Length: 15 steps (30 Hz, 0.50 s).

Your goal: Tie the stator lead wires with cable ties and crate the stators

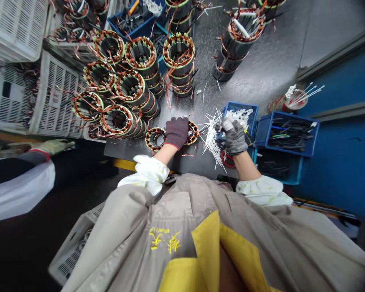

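Head view: left gloved hand (177, 132) lies released, spread over a copper-wound stator (192, 134) on the dark bench (121, 150); right gloved hand (235, 136) clenches a bunch of white cable ties (213, 140), beside a blue bin (240, 108).

Working from a distance, I take the speckled grey desk (261, 73) as my landmark. To its right I see a blue wall (337, 182) crossed by two grey metal rails (337, 54). Beyond the desk lies a plain grey surface (331, 32). Left of the desk, white slatted plastic crates (57, 93) stand close together, and nearer me another crate (73, 251) sits on the dark floor (21, 251). The light looks even.
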### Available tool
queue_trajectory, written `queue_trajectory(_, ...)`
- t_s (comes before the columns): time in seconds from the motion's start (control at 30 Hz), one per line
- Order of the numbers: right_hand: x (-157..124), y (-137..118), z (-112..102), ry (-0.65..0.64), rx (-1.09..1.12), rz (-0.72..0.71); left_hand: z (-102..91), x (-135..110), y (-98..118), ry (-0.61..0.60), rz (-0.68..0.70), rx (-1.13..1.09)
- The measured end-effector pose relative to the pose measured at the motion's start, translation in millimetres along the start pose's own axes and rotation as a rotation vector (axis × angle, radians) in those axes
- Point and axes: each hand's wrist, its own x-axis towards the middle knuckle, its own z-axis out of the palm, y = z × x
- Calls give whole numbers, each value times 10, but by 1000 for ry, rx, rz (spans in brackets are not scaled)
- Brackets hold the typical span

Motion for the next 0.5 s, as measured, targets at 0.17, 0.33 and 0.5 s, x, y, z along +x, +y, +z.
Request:
queue_trajectory(0.17,233,-378,223,-331,-576,-73,-42,79,-98,-4,29,-43)
queue_trajectory(0.33,461,-762,740,-554,-918,-153,-32,-265,-453,11,76,-41)
queue_trajectory(0.5,612,-828,950,-700,-945,-294,174,-580,-354,-97,290,-12)
